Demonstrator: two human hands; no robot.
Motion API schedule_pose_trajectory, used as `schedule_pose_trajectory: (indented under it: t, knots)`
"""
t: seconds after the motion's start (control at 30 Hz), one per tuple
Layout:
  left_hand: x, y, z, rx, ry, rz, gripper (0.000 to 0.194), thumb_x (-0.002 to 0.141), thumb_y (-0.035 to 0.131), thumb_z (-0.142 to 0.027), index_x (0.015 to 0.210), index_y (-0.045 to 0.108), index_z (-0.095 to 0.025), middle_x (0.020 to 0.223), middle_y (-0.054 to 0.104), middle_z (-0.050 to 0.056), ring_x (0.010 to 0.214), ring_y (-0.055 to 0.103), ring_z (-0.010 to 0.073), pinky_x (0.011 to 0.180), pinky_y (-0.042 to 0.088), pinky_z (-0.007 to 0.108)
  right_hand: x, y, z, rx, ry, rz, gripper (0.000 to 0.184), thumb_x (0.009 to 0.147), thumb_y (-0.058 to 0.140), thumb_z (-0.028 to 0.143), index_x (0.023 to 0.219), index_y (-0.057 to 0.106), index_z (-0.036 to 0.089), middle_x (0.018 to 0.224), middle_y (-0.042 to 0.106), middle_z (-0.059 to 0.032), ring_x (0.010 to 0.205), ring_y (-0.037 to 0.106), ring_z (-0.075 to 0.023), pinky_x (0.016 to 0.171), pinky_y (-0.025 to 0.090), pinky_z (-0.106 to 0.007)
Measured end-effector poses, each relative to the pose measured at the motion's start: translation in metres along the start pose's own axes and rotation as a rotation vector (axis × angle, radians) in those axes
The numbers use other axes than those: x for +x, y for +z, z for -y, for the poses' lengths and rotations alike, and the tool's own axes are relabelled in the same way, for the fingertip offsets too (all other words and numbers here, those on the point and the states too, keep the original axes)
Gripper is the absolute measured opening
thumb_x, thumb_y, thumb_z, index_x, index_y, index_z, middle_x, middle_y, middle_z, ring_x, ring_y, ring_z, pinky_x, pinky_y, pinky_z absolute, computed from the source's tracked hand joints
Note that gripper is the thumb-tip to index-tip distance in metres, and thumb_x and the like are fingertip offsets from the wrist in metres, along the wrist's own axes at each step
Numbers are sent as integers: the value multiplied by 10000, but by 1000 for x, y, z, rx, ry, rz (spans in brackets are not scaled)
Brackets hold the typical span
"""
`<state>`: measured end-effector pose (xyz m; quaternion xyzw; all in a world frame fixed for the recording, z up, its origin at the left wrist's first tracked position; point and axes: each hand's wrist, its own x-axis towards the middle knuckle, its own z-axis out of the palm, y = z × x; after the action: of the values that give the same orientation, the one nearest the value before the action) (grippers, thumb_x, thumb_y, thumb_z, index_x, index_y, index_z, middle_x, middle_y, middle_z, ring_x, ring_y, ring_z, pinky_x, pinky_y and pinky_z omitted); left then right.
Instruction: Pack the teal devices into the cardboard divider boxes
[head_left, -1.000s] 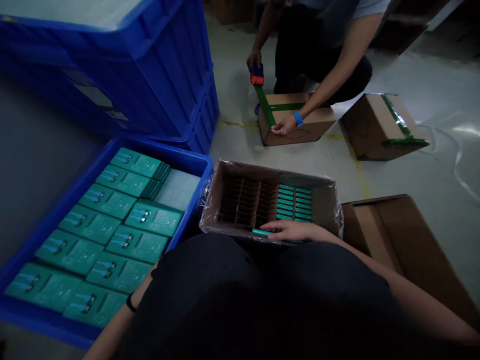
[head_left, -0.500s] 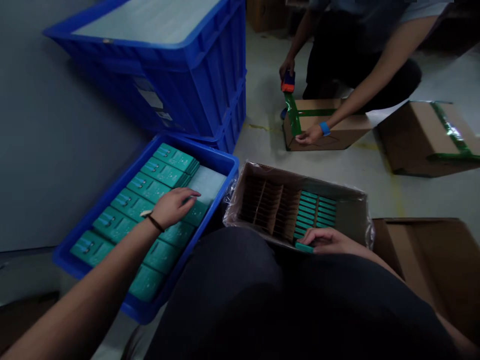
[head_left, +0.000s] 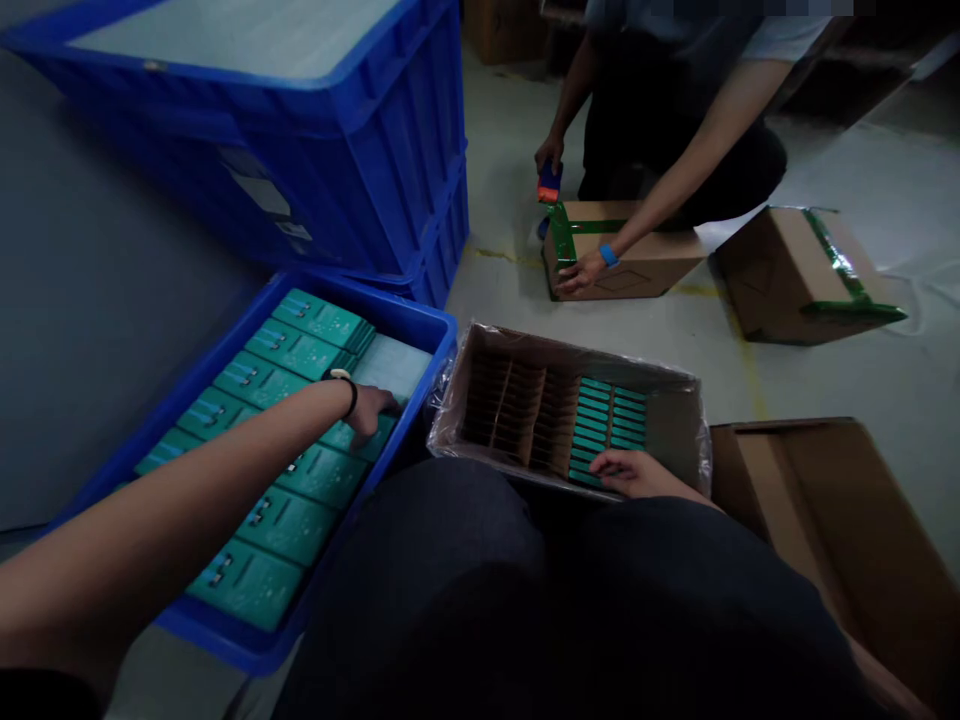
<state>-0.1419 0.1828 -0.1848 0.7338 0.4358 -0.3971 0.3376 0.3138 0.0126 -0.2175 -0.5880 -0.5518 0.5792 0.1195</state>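
My left hand (head_left: pixel 371 412) reaches into a blue plastic crate (head_left: pixel 394 307), its fingers pressed on flat teal packets (head_left: pixel 289 520) near the crate's right wall. Those packets lie in rows, with a pale sheet (head_left: pixel 394 365) beside them. My right hand (head_left: pixel 634 474) rests over the near side of an open cardboard carton (head_left: pixel 675 420) lined with clear plastic. Its fingertips touch upright teal packets (head_left: pixel 604 425) standing in rows. Cardboard dividers (head_left: pixel 510 400) fill the carton's left part, with narrow slots between them.
A stacked blue crate (head_left: pixel 300 170) stands behind. Ahead, a co-worker's hand (head_left: pixel 581 272) holds a carton (head_left: pixel 630 265) while another hand grips a tape dispenser (head_left: pixel 550 183). A taped carton (head_left: pixel 802 280) lies right, and an open carton (head_left: pixel 810 520) sits at lower right.
My left hand has moved farther across the crate toward its right wall. The teal packet at my right fingers no longer sticks out over the carton's near edge. The view has shifted slightly.
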Motion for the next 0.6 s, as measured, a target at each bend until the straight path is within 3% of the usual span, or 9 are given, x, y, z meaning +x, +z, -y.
schedule_pose_trajectory:
  t: [0.1, 0.23, 0.3, 0.4, 0.5, 0.6]
  knots:
    - [10, 0, -9, -47, -75, 8, 877, 206, 785, -57, 1075, 687, -124, 1185, 641, 168, 1180, 490, 429, 982, 412, 466, 0, -1, -4, 61, -42, -158, 456, 677, 698, 612, 869, 683, 199, 859, 686, -62, 817, 640, -223, 792, 521, -359]
    - [6, -2, -18, -165, -99, 14, 744, 124, 784, 9, 852, 712, -121, 735, 672, 37, 933, 609, 388, 924, 436, 485, -7, -6, 1, 152, -14, -243, 508, 592, 762, 643, 834, 691, 202, 832, 702, -66, 793, 658, -236, 798, 532, -382]
    - [-6, -8, -17, -235, -72, -27, 668, 163, 759, 21, 815, 711, -113, 620, 614, -21, 898, 613, 358, 916, 441, 460, -12, -7, 8, 218, 1, -240, 526, 562, 790, 639, 835, 697, 200, 848, 716, -77, 823, 670, -252, 820, 536, -395]
    - [-36, -24, -2, -357, -18, -94, 627, 255, 724, -16, 878, 709, -93, 657, 641, -28, 877, 616, 313, 858, 479, 407, -24, -14, 19, 306, 9, -247, 565, 546, 813, 629, 888, 707, 193, 911, 729, -104, 866, 681, -278, 809, 551, -407]
    - [-79, -35, 21, -774, 102, -154, 608, 327, 710, -82, 933, 708, -126, 755, 710, 29, 793, 644, 302, 736, 522, 395, -38, -29, 35, 358, -21, -306, 545, 579, 816, 601, 927, 708, 194, 960, 731, -116, 873, 685, -277, 776, 558, -389]
    - [-128, -31, 27, -1369, 442, -337, 558, 367, 667, -86, 921, 708, -131, 795, 732, 74, 744, 656, 281, 701, 537, 397, -52, -44, 68, 377, -85, -383, 488, 643, 807, 542, 970, 700, 196, 989, 725, -119, 924, 674, -281, 784, 549, -375]
